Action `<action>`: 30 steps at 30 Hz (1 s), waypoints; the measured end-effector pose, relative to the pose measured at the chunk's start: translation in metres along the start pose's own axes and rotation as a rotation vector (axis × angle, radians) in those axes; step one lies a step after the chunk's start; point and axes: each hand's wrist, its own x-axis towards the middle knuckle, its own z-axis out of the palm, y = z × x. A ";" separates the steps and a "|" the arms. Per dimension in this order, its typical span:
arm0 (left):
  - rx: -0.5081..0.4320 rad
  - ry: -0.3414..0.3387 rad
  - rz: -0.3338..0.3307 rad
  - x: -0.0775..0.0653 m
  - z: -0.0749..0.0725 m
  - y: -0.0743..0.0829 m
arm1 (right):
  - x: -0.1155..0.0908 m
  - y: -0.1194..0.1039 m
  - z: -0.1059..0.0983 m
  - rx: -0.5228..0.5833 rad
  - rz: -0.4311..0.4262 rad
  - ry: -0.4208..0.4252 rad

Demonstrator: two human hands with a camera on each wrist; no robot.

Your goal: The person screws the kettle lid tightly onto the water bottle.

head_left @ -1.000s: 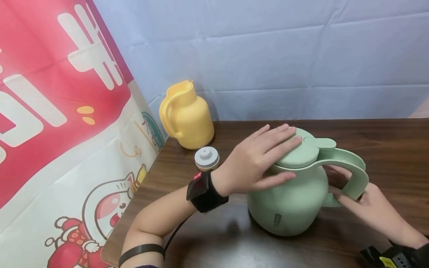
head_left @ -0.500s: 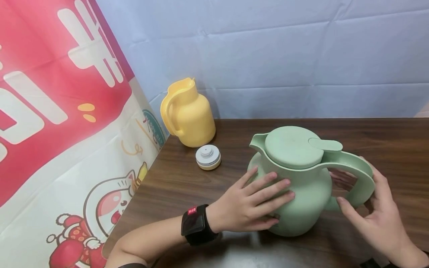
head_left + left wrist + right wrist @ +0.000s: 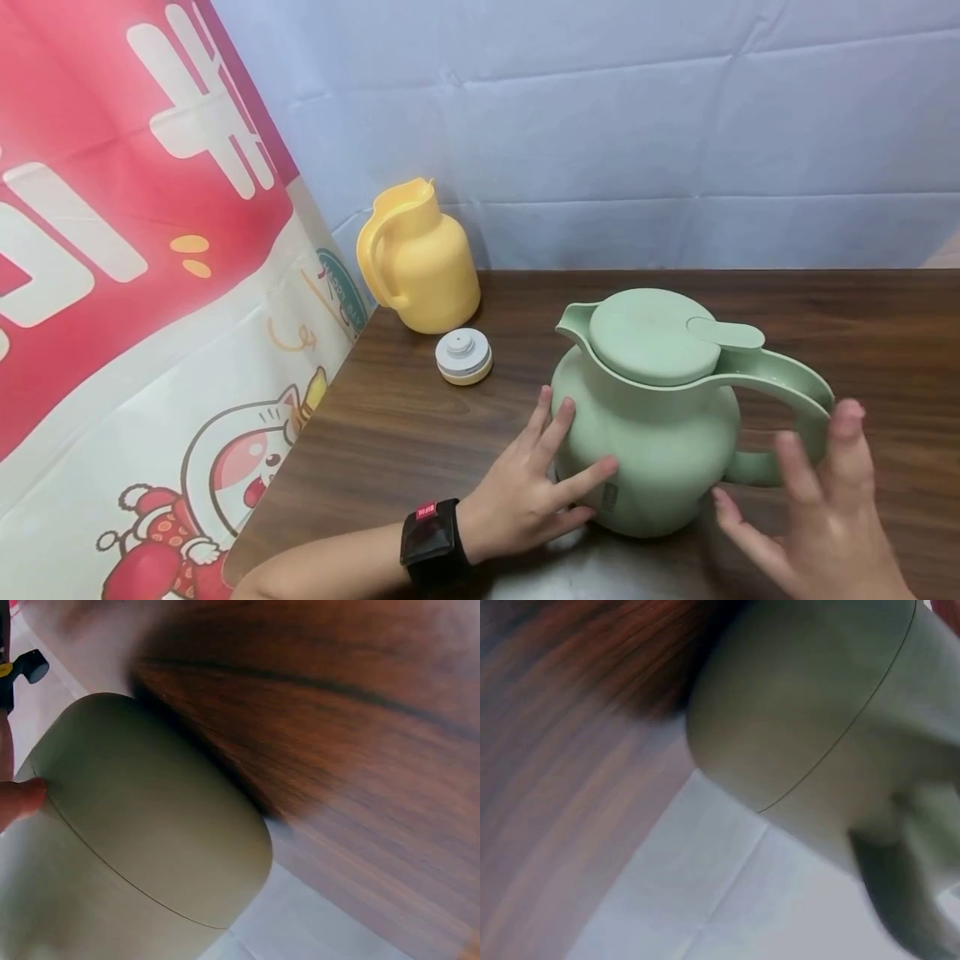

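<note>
A pale green thermos jug point(image 3: 645, 442) stands upright on the wooden table, its round lid point(image 3: 652, 337) seated on top, spout to the left and handle point(image 3: 780, 387) to the right. Spread fingers of my left hand point(image 3: 521, 483) lie against or just beside the jug's lower left side. My right hand point(image 3: 832, 508) is by the handle with its fingers spread and not wrapped round it; whether it touches is unclear. In the left wrist view a fingertip point(image 3: 30, 796) meets the jug's wall point(image 3: 150, 802). The right wrist view shows the jug's body point(image 3: 802, 712) and blurred handle point(image 3: 900, 892).
Behind on the left stands a yellow jug point(image 3: 435, 267) with an open top. In front of it a grey-and-yellow stopper point(image 3: 463, 356) lies on the table point(image 3: 390, 433). A pale sheet point(image 3: 600, 125) hangs behind; a printed red and white banner point(image 3: 225, 333) covers the left.
My left hand has come off the lid and slid down to the jug's lower left side. My right hand has loosened from the handle and drawn back towards me.
</note>
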 end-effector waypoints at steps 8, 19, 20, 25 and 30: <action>0.027 -0.026 0.017 0.015 0.005 -0.004 | 0.015 -0.015 0.003 -0.172 -0.132 -0.153; 0.087 -0.122 0.019 0.053 0.031 -0.012 | 0.001 -0.007 0.008 -0.170 0.008 -0.329; 0.085 -0.132 0.017 0.057 0.033 -0.013 | 0.000 -0.004 0.009 -0.186 0.024 -0.329; 0.034 -0.133 -0.005 0.075 0.048 -0.019 | -0.001 0.010 0.006 -0.305 0.109 -0.367; 0.005 -0.123 -0.013 0.091 0.064 -0.026 | -0.001 0.026 0.006 -0.422 0.145 -0.364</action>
